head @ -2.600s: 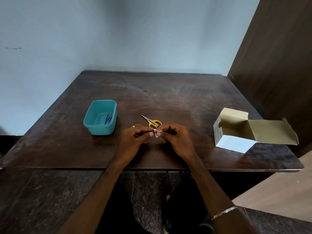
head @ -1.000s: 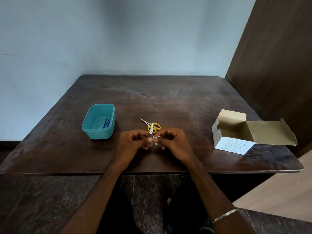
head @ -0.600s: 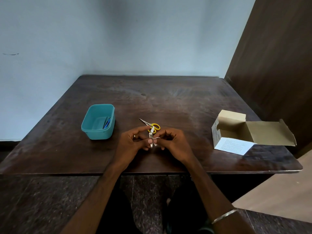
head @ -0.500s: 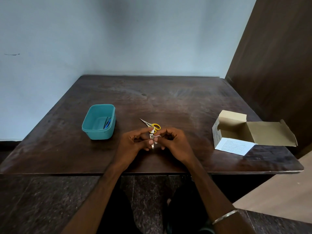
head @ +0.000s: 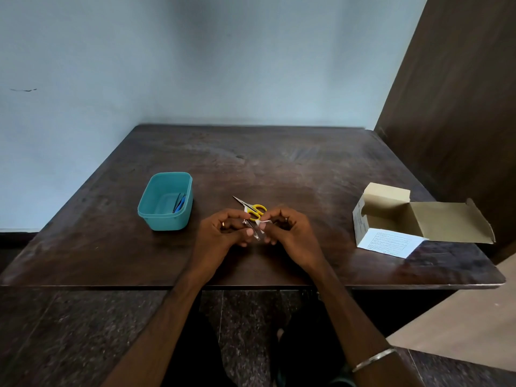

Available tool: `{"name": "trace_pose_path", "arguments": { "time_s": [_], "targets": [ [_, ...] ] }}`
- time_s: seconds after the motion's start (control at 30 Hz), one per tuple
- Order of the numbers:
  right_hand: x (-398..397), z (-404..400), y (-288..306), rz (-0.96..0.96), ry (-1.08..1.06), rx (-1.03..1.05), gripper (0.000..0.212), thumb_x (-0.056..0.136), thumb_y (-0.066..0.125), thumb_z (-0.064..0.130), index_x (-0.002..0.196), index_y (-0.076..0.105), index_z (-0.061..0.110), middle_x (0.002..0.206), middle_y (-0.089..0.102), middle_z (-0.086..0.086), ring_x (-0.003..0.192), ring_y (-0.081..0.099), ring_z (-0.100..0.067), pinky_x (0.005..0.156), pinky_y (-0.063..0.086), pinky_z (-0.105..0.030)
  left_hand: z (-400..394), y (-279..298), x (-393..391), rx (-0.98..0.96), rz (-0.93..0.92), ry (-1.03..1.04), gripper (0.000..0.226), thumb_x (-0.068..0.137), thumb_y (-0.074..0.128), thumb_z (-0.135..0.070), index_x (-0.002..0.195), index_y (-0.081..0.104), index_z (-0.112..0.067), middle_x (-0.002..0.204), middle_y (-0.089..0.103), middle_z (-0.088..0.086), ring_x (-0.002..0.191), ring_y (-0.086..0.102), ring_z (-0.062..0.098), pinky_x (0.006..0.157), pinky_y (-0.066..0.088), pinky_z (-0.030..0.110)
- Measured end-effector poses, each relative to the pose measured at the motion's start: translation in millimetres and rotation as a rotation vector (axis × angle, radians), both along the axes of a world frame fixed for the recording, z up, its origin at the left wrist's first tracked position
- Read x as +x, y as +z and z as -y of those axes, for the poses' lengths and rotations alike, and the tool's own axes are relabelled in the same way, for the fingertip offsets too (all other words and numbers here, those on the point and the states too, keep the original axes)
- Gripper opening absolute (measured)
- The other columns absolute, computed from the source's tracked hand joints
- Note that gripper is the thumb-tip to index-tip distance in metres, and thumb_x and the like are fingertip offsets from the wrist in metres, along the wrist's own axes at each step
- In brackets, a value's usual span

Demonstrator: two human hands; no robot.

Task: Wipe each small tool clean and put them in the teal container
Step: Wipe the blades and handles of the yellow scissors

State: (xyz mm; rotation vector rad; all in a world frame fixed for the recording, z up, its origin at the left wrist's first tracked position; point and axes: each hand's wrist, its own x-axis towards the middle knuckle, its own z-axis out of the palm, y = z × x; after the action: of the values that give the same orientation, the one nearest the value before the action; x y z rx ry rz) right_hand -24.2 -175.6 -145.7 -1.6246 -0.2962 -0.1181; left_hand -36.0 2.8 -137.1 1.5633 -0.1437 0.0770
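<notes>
Two hands over dark wooden surface [head: 279, 163], pale blue wall [head: 195, 65] behind: left hand [head: 223, 233] fingers pinching nail clipper [head: 252, 229], right hand [head: 293, 233] fingers pinching white wipe [head: 262, 222].

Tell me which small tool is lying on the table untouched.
The yellow-handled scissors, beyond the hands. The metal nail clipper is held in the left hand; the blue tools sit in the teal container.

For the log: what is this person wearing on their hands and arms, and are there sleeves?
Both forearms are bare, with no sleeves in view. The left hand has a gold-coloured ring on one finger. The right hand shows a ring, dark from here. A thin silvery bangle circles the right forearm.
</notes>
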Motion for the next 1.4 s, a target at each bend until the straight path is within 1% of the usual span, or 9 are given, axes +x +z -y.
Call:
{"name": "trace_pose_path", "arguments": {
  "time_s": [0.17,0.33,0.43,0.53,0.67,0.83,1.0,1.2,1.4],
  "targets": [
    [0,2,-1,-0.015,0.020,-0.008,0.005,0.085,0.072,-0.003,0.089,0.070,-0.001,0.077,0.069,-0.023,0.060,0.063,-0.014,0.055,0.048,-0.026,0,-2,2,-0.026,0.005,0.045,0.027,0.074,0.077,0.009,0.094,0.068,-0.007,0.078,0.074,0.011,0.069,0.070,0.019,0.059,0.058,0.030],
    [1,2,-3,0.003,0.067,-0.047,0.007,0.082,0.075,-0.003,0.087,0.072,0.001,0.078,0.072,-0.014,0.066,0.066,-0.014,0.062,0.050,-0.022,0,0,0,-0.035,0.005,0.033,0.024,0.075,0.077,0.008,0.093,0.067,-0.004,0.080,0.075,0.011,0.070,0.071,0.019,0.058,0.058,0.029],
    [3,0,-5,0.013,0.043,-0.010,0.006,0.083,0.074,-0.005,0.087,0.072,-0.001,0.076,0.071,-0.019,0.064,0.063,-0.018,0.058,0.051,-0.026,1,0,0,-0.064,-0.021,0.037,0.014,0.081,0.074,-0.002,0.093,0.067,-0.003,0.079,0.075,0.013,0.068,0.070,0.022,0.059,0.059,0.031],
    [4,-1,-6,0.037,0.038,0.001,0.017,0.083,0.071,-0.009,0.084,0.072,0.008,0.074,0.071,-0.005,0.062,0.061,-0.013,0.059,0.052,-0.027,1,1,0,-0.099,-0.057,0.077,0.011,0.087,0.070,-0.013,0.092,0.067,-0.004,0.077,0.074,0.014,0.068,0.071,0.029,0.060,0.059,0.033],
    [4,-2,-8,0.060,0.017,-0.081,0.025,0.084,0.072,-0.005,0.088,0.073,0.019,0.078,0.073,0.016,0.066,0.063,-0.004,0.063,0.054,-0.024,0,3,0,-0.141,-0.098,0.117,0.013,0.084,0.073,-0.014,0.092,0.065,-0.008,0.079,0.074,0.016,0.068,0.073,0.031,0.058,0.059,0.032],
    [5,0,-12,0.156,-0.058,-0.202,0.032,0.081,0.077,0.004,0.097,0.077,0.032,0.099,0.076,0.015,0.093,0.072,-0.008,0.085,0.057,-0.035,-1,6,2,-0.233,-0.149,0.151,0.027,0.083,0.074,-0.009,0.106,0.060,-0.011,0.086,0.076,0.016,0.071,0.075,0.028,0.060,0.061,0.032],
    [10,1,-17,0.303,-0.136,-0.312,0.024,0.081,0.073,0.001,0.098,0.079,0.018,0.097,0.077,0.001,0.089,0.072,-0.013,0.080,0.058,-0.037,2,9,1,-0.176,-0.194,0.114,0.016,0.089,0.068,-0.008,0.105,0.068,-0.004,0.093,0.076,0.016,0.082,0.075,0.028,0.066,0.062,0.030],
    [9,2,-11,0.334,-0.144,-0.241,0.022,0.079,0.071,-0.009,0.092,0.079,0.007,0.091,0.071,0.004,0.088,0.066,0.002,0.080,0.049,-0.013,-1,10,-1,-0.121,-0.200,0.036,0.014,0.088,0.069,-0.009,0.100,0.072,-0.004,0.089,0.077,0.013,0.086,0.075,0.030,0.070,0.062,0.031],
    [10,3,-13,0.262,-0.120,-0.058,0.023,0.076,0.073,-0.009,0.091,0.078,0.008,0.092,0.074,0.002,0.089,0.070,-0.006,0.083,0.052,-0.021,-3,13,-2,0.075,-0.238,-0.091,0.015,0.088,0.070,-0.010,0.103,0.074,-0.009,0.092,0.077,0.013,0.088,0.075,0.029,0.075,0.061,0.034]
  ]
}}
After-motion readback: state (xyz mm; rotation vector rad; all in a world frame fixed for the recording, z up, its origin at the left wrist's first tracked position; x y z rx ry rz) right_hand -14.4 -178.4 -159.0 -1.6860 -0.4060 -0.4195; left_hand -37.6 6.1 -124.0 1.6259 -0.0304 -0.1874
